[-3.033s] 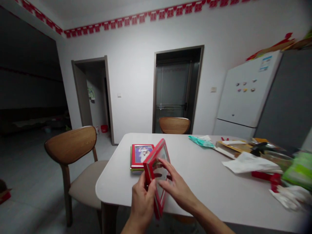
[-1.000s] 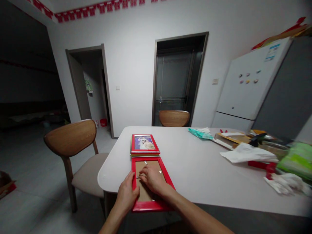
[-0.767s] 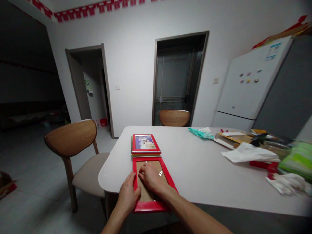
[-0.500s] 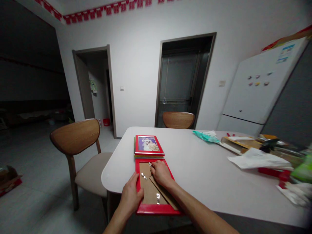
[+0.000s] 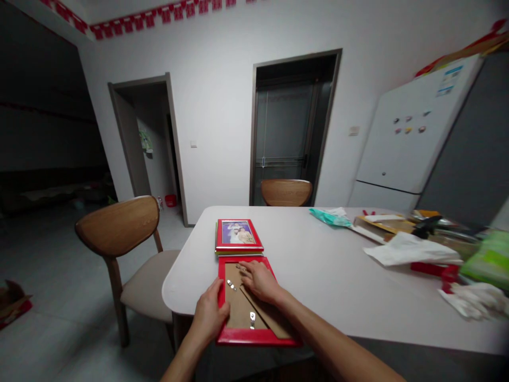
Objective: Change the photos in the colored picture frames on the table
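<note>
A red picture frame (image 5: 260, 337) lies face down at the table's near edge, its brown backing board (image 5: 238, 310) showing. My left hand (image 5: 210, 312) grips the frame's left side, thumb on top. My right hand (image 5: 260, 281) reaches over the board from the right, fingers stretched out and touching a metal clip (image 5: 239, 268) near the top. Two more metal clips show, one at the left (image 5: 231, 285) and one near the bottom (image 5: 252, 320). A brown flap (image 5: 270, 317) is raised diagonally from the board, partly under my right wrist. Beyond it, another red frame (image 5: 239, 248) lies face up with a photo (image 5: 237, 233).
The white table (image 5: 302, 270) holds a teal packet (image 5: 330, 216), white paper (image 5: 411, 249) and a green package (image 5: 487, 260) at the right. Wooden chairs stand at the left (image 5: 119, 225) and far side (image 5: 286, 192). A white fridge (image 5: 409, 143) stands at the back right.
My right fingers have loosened and flattened over the top clip, which has turned a little. The left hand keeps its hold. The whole view has shifted slightly.
</note>
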The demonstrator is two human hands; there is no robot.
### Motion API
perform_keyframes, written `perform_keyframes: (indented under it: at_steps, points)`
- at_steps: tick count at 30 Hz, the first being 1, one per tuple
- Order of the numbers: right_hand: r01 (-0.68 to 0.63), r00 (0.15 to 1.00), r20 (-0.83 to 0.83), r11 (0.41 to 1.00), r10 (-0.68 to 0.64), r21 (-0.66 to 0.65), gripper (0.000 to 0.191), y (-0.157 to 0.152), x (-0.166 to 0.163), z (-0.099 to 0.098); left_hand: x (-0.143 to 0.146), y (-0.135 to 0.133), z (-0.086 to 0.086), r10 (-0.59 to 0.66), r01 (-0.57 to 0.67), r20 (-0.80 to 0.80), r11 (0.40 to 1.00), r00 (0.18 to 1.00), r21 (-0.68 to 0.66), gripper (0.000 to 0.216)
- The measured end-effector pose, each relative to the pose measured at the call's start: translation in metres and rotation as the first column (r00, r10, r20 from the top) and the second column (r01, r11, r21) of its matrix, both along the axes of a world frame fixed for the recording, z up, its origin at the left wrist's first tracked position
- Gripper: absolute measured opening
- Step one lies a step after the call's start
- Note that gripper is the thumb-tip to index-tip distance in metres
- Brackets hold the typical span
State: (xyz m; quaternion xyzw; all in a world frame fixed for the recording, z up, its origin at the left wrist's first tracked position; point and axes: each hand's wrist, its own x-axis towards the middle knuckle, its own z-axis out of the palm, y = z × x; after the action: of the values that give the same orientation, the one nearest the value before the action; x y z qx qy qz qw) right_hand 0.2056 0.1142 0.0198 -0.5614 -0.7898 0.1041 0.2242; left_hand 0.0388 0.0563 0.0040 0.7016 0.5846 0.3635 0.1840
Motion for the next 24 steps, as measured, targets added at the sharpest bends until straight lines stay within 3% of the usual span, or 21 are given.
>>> perform_keyframes:
  at_steps: [4, 7, 12, 15, 18, 21, 24]
  points:
    - [-0.330, 0.942, -0.099, 0.940, 0.322, -0.088, 0.037, -0.032, 0.024, 0.007, 0.000, 0.002, -0.002, -0.005, 0.005, 0.012, 1.000, 1.000, -0.003, 0.048]
    - [-0.398, 0.917, -0.095, 0.907, 0.387, -0.141, 0.027, -0.049, 0.031, 0.009, 0.001, 0.002, -0.004, -0.003, 0.003, 0.015, 1.000, 1.000, -0.007, 0.048]
    - [-0.355, 0.931, -0.114, 0.932, 0.347, -0.065, 0.012, -0.053, 0.023, 0.005, 0.003, 0.003, -0.005, -0.005, 0.005, 0.009, 1.000, 1.000, -0.001, 0.046]
    - [-0.284, 0.955, -0.099, 0.958, 0.280, -0.027, 0.020, -0.052, 0.022, 0.002, 0.003, 0.004, -0.007, 0.003, -0.003, 0.008, 1.000, 1.000, -0.006, 0.047]
    - [-0.110, 0.993, -0.028, 0.994, 0.110, 0.016, 0.037, -0.051, 0.025, 0.000, 0.003, 0.006, -0.009, 0.009, -0.009, 0.016, 1.000, 1.000, -0.019, 0.048]
    - [-0.030, 0.999, 0.040, 0.999, 0.028, 0.037, 0.032, -0.050, 0.024, -0.002, 0.003, 0.007, -0.009, 0.011, -0.010, 0.035, 1.000, 0.999, -0.029, 0.049]
    - [-0.018, 1.000, 0.000, 0.999, 0.018, 0.036, 0.032, -0.046, 0.020, -0.005, 0.003, 0.007, -0.009, 0.011, -0.008, 0.062, 0.999, 0.998, -0.039, 0.050]
